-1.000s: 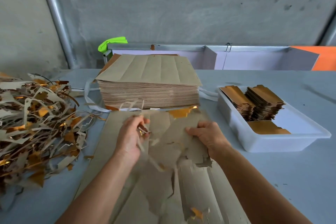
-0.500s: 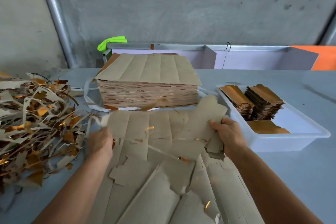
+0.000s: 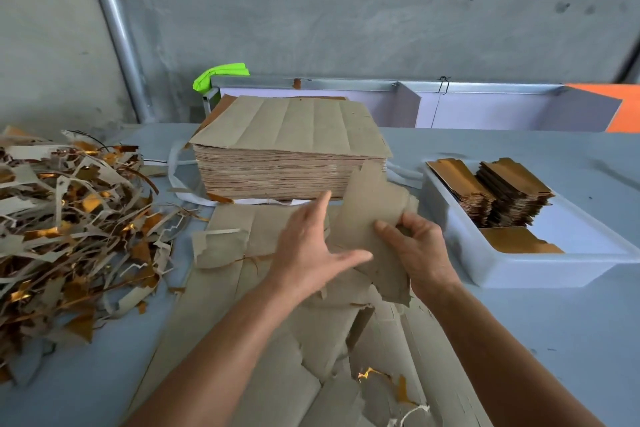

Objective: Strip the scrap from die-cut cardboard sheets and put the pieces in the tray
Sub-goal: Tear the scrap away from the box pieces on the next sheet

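Head view. Stack of die-cut sheets (image 3: 291,152): landmark, at the back of the worktop (image 3: 519,340), likely kept within reach as supply. Loose sheets (image 3: 263,340): spread flat in front of the stack, partly torn. Stripped pieces (image 3: 374,218): in front of the stack's right corner, pinched between thumb and curled fingers of the right hand (image 3: 415,250), probably bound for the tray. Left hand (image 3: 311,250): fingers straight and spread, palm against the pieces, gripping nothing. White tray (image 3: 540,270): right of the stack, holding gold-faced pieces (image 3: 512,194). Scrap heap (image 3: 69,218): left of the stack, kept apart.
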Motion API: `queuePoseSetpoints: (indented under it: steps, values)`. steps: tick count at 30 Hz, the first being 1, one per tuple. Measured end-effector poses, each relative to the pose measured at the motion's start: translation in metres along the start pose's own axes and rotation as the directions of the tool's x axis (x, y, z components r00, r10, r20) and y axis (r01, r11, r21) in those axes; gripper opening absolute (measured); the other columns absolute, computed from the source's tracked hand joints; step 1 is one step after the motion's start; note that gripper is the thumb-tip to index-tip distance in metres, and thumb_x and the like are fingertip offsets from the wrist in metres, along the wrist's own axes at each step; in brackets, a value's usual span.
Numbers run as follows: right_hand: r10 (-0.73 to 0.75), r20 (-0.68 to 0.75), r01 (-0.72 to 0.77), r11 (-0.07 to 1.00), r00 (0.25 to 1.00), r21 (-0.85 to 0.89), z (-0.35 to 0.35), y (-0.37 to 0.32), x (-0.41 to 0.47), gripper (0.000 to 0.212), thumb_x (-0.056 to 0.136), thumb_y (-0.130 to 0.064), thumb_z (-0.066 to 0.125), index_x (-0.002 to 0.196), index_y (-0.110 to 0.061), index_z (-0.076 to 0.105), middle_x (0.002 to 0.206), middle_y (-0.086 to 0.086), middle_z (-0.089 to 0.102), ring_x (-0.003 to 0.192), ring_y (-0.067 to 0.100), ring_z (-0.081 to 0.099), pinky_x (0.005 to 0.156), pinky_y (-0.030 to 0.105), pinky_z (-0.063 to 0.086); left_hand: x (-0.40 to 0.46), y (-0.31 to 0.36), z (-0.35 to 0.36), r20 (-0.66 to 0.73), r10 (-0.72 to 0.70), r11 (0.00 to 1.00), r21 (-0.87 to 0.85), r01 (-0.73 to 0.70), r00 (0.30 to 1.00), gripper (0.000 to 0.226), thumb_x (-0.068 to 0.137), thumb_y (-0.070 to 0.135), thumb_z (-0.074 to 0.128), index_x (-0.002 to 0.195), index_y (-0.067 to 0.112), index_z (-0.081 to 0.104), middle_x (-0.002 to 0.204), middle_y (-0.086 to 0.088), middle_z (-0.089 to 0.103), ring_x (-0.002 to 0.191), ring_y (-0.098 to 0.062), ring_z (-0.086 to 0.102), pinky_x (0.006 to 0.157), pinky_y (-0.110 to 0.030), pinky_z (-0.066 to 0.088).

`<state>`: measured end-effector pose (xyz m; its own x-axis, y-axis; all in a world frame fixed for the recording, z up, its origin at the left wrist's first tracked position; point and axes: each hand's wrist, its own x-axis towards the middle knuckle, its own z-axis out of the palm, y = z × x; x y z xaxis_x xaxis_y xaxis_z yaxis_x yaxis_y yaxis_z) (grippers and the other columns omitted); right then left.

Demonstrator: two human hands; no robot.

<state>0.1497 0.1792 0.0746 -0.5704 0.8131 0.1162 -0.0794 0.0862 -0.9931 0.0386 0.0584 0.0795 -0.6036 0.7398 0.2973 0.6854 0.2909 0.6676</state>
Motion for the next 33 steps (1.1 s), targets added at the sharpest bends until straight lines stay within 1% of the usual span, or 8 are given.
queuePoseSetpoints:
  steps: [3, 7, 12, 17, 23, 25, 30, 33]
  values:
    - [-0.013, -0.080, 0.020, 0.997, 0.997, 0.078, 0.001, -0.002, 0.000, 0.006, 0.086, -0.007, 0.066, 0.081, -0.007, 0.066, 0.077, 0.006, 0.068, 0.069, 0.017, 0.062, 0.067, 0.036, 0.057, -0.004, -0.002, 0.025, 0.165, -0.158, 0.976, -0.127, 0.179, 0.974, 0.112, 0.056, 0.046, 0.086, 0.144, 0.022, 0.021, 0.130, 0.010, 0.050, 0.122, -0.012, 0.048, 0.097, -0.021, 0.040]
    - [0.029, -0.222, -0.004, 0.993, 0.975, 0.114, -0.001, 0.001, 0.007, 0.014, 0.086, -0.008, 0.067, 0.073, -0.006, 0.061, 0.077, 0.011, 0.065, 0.071, 0.022, 0.059, 0.070, 0.039, 0.055, -0.006, -0.016, 0.031, 0.089, -0.157, 0.977, -0.129, 0.168, 0.983, 0.050, 0.069, 0.027, 0.079, 0.104, 0.024, 0.043, 0.085, 0.014, 0.056, 0.076, -0.007, 0.056, 0.056, -0.008, 0.039]
    - [0.152, -0.346, -0.105, 0.983, 0.926, 0.149, -0.005, 0.006, 0.014, 0.011, 0.087, -0.011, 0.066, 0.091, -0.002, 0.063, 0.086, 0.010, 0.067, 0.080, 0.024, 0.063, 0.082, 0.046, 0.056, -0.007, -0.031, 0.013, 0.201, -0.077, 0.849, -0.501, 0.170, 0.977, 0.014, 0.089, 0.018, 0.065, 0.091, 0.005, 0.060, 0.076, -0.001, 0.053, 0.071, -0.012, 0.047, 0.063, -0.025, 0.037]
    - [0.157, -0.376, -0.107, 0.983, 0.913, 0.150, -0.010, 0.000, 0.016, 0.019, 0.091, -0.009, 0.059, 0.110, -0.005, 0.060, 0.098, 0.008, 0.066, 0.092, 0.026, 0.063, 0.090, 0.048, 0.052, -0.007, -0.041, 0.003, 0.146, -0.157, 0.866, -0.456, 0.207, 0.977, 0.030, 0.098, 0.027, 0.049, 0.083, 0.003, 0.060, 0.074, -0.005, 0.044, 0.070, -0.016, 0.041, 0.059, -0.022, 0.033]
    - [0.081, -0.237, -0.062, 0.994, 0.968, 0.088, -0.009, -0.004, 0.012, 0.016, 0.092, -0.009, 0.057, 0.108, -0.008, 0.060, 0.088, 0.000, 0.067, 0.081, 0.015, 0.063, 0.070, 0.032, 0.055, -0.005, -0.043, -0.002, 0.225, -0.137, 0.848, -0.477, 0.231, 0.965, 0.048, 0.082, 0.034, 0.069, 0.086, -0.012, 0.056, 0.072, -0.007, 0.045, 0.067, -0.017, 0.041, 0.058, -0.028, 0.032]
    - [0.082, -0.201, -0.072, 0.996, 0.976, 0.058, -0.009, -0.005, 0.012, 0.012, 0.092, -0.010, 0.058, 0.104, -0.009, 0.061, 0.088, 0.000, 0.067, 0.080, 0.016, 0.064, 0.068, 0.032, 0.055, -0.004, -0.046, -0.001, 0.185, -0.178, 0.830, -0.500, 0.248, 0.966, 0.035, 0.086, 0.023, 0.068, 0.088, -0.011, 0.060, 0.074, -0.010, 0.053, 0.069, -0.019, 0.048, 0.064, -0.032, 0.037]
    - [0.113, -0.440, -0.051, 0.987, 0.891, 0.150, -0.023, -0.008, 0.019, 0.013, 0.091, -0.005, 0.054, 0.084, -0.016, 0.054, 0.087, 0.003, 0.061, 0.078, 0.018, 0.057, 0.075, 0.035, 0.050, -0.004, -0.059, -0.007, 0.082, -0.326, 0.762, -0.567, 0.313, 0.942, 0.012, 0.090, 0.018, 0.063, 0.093, 0.006, 0.066, 0.089, -0.007, 0.069, 0.081, -0.019, 0.062, 0.075, -0.032, 0.047]
    - [-0.022, -0.375, -0.030, 0.990, 0.927, -0.135, -0.033, -0.006, 0.019, 0.016, 0.087, -0.001, 0.054, 0.094, -0.015, 0.051, 0.089, 0.000, 0.057, 0.092, 0.025, 0.058, 0.077, 0.038, 0.050, -0.001, -0.064, -0.015, 0.152, -0.346, 0.639, -0.684, 0.351, 0.926, 0.018, 0.092, 0.023, 0.059, 0.098, 0.009, 0.069, 0.092, -0.009, 0.072, 0.083, -0.020, 0.065, 0.072, -0.028, 0.049]
